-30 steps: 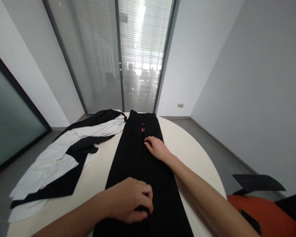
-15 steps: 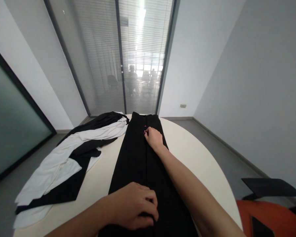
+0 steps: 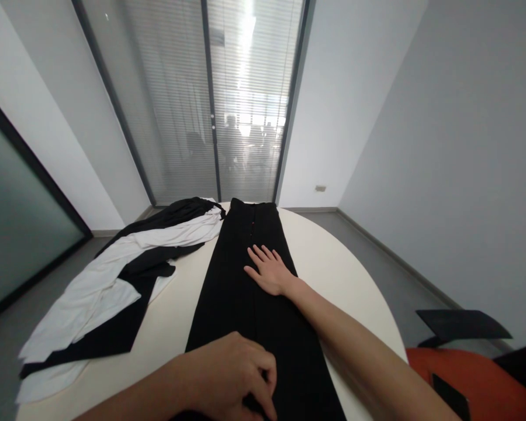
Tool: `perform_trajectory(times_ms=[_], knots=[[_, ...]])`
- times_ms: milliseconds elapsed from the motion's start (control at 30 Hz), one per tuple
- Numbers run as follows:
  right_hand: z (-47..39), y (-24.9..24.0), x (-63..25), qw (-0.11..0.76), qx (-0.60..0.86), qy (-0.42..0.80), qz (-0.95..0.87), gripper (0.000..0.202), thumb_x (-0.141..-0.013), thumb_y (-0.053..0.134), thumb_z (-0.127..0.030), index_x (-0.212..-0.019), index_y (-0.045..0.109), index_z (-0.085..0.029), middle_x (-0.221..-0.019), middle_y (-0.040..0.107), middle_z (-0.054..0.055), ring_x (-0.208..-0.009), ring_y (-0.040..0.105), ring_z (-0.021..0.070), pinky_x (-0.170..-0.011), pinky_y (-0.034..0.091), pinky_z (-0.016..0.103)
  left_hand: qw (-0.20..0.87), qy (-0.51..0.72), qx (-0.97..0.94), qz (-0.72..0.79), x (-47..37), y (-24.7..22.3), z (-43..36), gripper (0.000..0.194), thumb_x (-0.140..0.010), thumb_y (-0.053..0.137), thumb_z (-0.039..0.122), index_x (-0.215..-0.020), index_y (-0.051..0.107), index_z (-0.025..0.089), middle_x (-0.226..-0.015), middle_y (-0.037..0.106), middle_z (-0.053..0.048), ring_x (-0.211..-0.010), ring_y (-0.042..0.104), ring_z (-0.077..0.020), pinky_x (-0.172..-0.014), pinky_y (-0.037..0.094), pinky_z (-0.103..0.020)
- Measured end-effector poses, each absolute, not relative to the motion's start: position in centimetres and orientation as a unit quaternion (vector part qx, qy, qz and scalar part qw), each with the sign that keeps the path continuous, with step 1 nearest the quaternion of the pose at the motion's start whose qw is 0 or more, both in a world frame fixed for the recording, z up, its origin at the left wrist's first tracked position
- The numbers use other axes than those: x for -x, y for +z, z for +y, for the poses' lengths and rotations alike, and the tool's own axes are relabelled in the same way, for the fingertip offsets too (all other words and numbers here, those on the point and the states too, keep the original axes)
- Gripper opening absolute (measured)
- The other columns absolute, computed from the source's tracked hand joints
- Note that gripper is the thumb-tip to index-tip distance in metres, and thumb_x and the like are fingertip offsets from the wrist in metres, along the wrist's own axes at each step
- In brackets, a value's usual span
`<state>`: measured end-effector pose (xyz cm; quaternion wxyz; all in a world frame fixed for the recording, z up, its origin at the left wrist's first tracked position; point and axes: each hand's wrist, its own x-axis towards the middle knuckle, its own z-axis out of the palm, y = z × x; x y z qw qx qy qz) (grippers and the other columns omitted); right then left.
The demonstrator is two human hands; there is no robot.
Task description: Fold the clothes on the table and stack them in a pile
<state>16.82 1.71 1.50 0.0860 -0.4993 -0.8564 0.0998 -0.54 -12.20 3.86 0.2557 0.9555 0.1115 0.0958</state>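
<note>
A long black garment [image 3: 228,286], trousers or a skirt, lies lengthwise on the round pale table [image 3: 333,251]. Its waistband is at the far end, small reddish specks sit below it, and a line runs down the middle. My right hand [image 3: 269,273] rests palm down on its right half, fingers spread and holding nothing. Over the near part is my left hand [image 3: 234,374], fingers curled downward against the cloth; whatever may be between them is hidden. To the left, a pile of white clothes [image 3: 87,298] and black clothes [image 3: 170,213] spreads across the table.
An orange chair [image 3: 464,380] with a black armrest [image 3: 464,324] stands by the table at the lower right. Beyond the far edge is a glass partition with blinds [image 3: 249,158]. A grey wall [image 3: 442,175] rises on the right.
My right hand has left the reddish specks below the waistband, come closer to me and opened flat on the garment. My left hand stays curled near the bottom, slightly lower. The view has shifted slightly.
</note>
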Motion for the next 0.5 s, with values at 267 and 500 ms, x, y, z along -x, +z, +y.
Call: perform_trajectory(times_ms=[267, 500], knots=[[0.1, 3.4, -19.7, 0.161, 0.435, 0.063, -0.884, 0.044, -0.103, 0.041, -0.045, -0.137, 0.058, -0.021, -0.148, 0.051, 0.011, -0.137, 0.044, 0.0261, -0.113, 0.034, 0.044, 0.363, 0.081, -0.921, 0.120, 1.0, 4.3, -12.5, 0.019, -0.069, 0.086, 0.031, -0.086, 0.079, 0.025, -0.090, 0.071, 0.005, -0.069, 0.063, -0.0093, -0.060, 0.044, -0.021], [-1.0, 7.2, -25.0, 0.066, 0.543, 0.157, -0.822, 0.015, -0.093, 0.061, -0.033, -0.094, 0.069, -0.020, -0.080, 0.070, 0.004, -0.069, 0.063, 0.0168, -0.061, 0.040, 0.026, 0.265, 0.068, -0.882, 0.384, 4.9, 7.3, -8.7, 0.016, -0.086, 0.069, 0.032, -0.100, 0.070, 0.025, -0.087, 0.069, 0.002, -0.075, 0.063, -0.0141, -0.067, 0.041, -0.023]])
